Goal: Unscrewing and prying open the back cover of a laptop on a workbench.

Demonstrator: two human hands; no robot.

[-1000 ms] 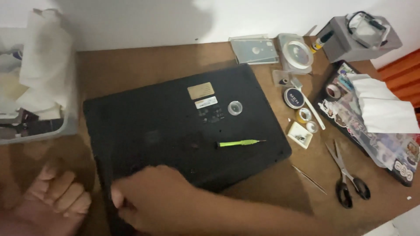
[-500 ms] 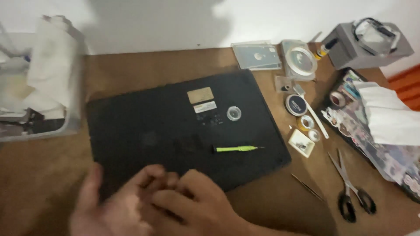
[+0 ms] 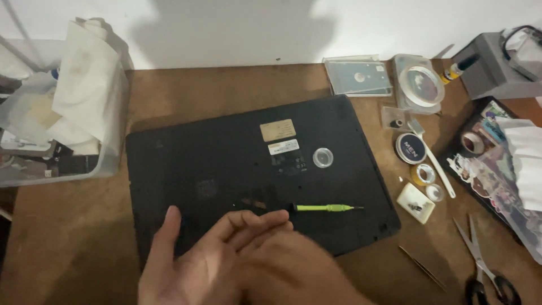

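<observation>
A black laptop (image 3: 226,164) lies upside down on the brown wooden table (image 3: 73,226). A green screwdriver (image 3: 324,208) rests on its base near the front right, and a small clear round cap (image 3: 323,157) sits further back. My left hand (image 3: 197,257) is over the laptop's front edge, palm up with the thumb spread, fingertips just short of the screwdriver's black end. My right hand (image 3: 299,271) is blurred, back up, and lies against the left palm. Whether anything small sits between the hands is hidden.
A clear bin (image 3: 107,152) stuffed with paper stands at the left. To the right of the laptop are a disc case (image 3: 358,76), a round clear box (image 3: 420,85), a dark tin (image 3: 409,148), a tape roll (image 3: 422,174), tweezers (image 3: 420,265), scissors (image 3: 480,265) and a grey box (image 3: 491,68).
My left hand came in from the lower left and met the right at the laptop's front edge. It now lies palm up under the right hand. The screwdriver has not moved.
</observation>
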